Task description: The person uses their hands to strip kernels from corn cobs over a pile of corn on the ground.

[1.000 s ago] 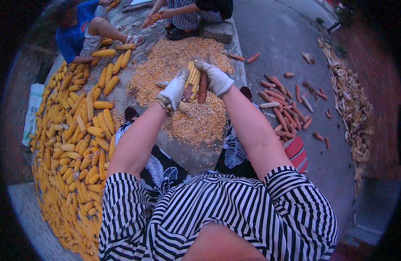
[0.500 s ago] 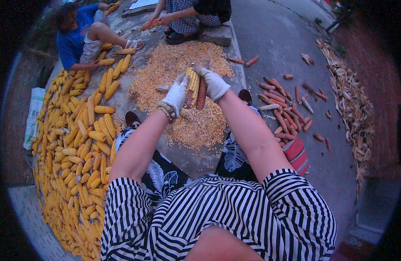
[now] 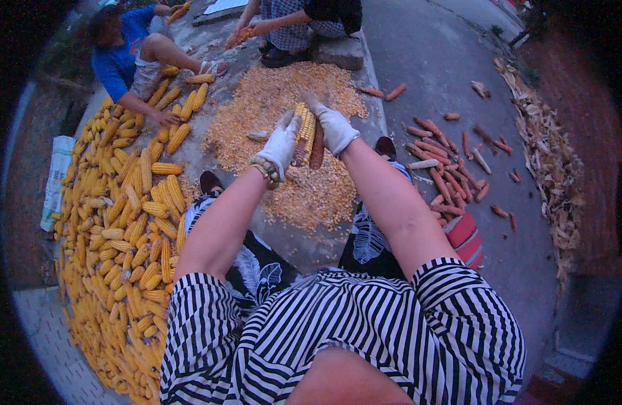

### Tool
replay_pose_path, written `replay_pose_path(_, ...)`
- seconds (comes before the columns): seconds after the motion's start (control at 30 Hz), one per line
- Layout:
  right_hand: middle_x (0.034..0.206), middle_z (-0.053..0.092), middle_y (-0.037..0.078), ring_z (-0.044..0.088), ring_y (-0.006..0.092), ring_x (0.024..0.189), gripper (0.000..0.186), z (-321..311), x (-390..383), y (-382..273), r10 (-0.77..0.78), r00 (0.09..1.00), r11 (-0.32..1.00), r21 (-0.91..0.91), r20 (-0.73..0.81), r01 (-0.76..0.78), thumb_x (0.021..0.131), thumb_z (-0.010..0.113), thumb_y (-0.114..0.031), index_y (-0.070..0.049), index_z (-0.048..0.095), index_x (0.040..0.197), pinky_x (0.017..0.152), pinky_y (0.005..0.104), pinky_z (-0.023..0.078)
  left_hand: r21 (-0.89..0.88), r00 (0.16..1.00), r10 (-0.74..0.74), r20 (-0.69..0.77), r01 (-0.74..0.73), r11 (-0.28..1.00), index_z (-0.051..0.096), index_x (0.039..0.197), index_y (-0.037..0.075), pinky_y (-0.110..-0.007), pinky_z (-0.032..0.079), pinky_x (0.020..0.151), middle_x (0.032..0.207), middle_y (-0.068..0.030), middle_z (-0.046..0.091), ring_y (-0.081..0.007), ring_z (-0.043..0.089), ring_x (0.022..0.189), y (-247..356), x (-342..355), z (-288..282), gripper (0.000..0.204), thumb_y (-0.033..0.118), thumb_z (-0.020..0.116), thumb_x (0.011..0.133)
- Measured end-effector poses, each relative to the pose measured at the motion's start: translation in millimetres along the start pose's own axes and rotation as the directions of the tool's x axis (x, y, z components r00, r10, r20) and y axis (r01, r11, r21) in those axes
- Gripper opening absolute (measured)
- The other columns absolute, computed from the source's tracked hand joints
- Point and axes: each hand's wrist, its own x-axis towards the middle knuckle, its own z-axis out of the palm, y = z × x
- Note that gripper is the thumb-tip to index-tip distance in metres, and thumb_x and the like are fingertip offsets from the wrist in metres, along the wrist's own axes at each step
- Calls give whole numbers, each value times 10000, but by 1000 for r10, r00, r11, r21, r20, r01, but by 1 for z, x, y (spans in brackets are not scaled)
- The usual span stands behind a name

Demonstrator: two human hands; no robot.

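My left hand (image 3: 281, 146), in a white glove, is closed round a partly shelled yellow ear of corn (image 3: 305, 125). Kernels cover its upper part, while its lower end shows bare cob. Against its right side lies a reddish corncob (image 3: 317, 150), stripped of kernels, gripped by my right hand (image 3: 335, 129), also gloved. The right fingertips are blurred at the top of the two pieces. Both hands are over a spread heap of loose kernels (image 3: 284, 88) on the ground between my feet.
Whole yellow ears (image 3: 132, 223) form a large pile on my left. Stripped cobs (image 3: 453, 177) lie to the right near a red-grey striped round object (image 3: 464, 241). Dry husks (image 3: 544, 148) line the far right. Two people sit ahead, one in a blue shirt (image 3: 122, 57).
My hands still press the ear and the cob together, with the right fingers shifted slightly. The person in blue has moved a hand toward the nearer ears. The whole view has shifted slightly.
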Motion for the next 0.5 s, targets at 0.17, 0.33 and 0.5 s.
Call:
replay_pose_path(0.17, 899, 620, 67, 593, 188, 802, 277, 12, -15, -7, 148, 979, 989, -13, 142, -148, 868, 553, -290, -48, 574, 1001, 714, 321, 488, -14, 998, -60, -24, 59, 998, 310, 1340, 48, -289, 367, 936, 1254, -101, 457, -174, 445, 1126, 4, -2, -11, 538, 386, 403, 932)
replay_pose_path(0.33, 916, 614, 58, 588, 189, 836, 415, 14, -11, -1, 121, 990, 965, -224, -75, -135, 833, 583, -421, -56, 564, 1029, 733, 328, 490, 115, 996, 65, -57, -58, 992, 319, 1336, 60, -294, 400, 897, 1229, -98, 471, -184, 463, 1091, -9, 0, -8, 545, 407, 404, 925)
replay_pose_path(0.5, 933, 614, 83, 593, 203, 853, 352, 11, -5, -10, 155, 951, 977, 104, 266, -188, 872, 546, -356, -49, 548, 1045, 737, 339, 504, -46, 984, -169, -64, 166, 985, 336, 1318, 58, -294, 387, 915, 1220, -104, 474, -188, 462, 1094, 19, -6, -7, 512, 391, 394, 933)
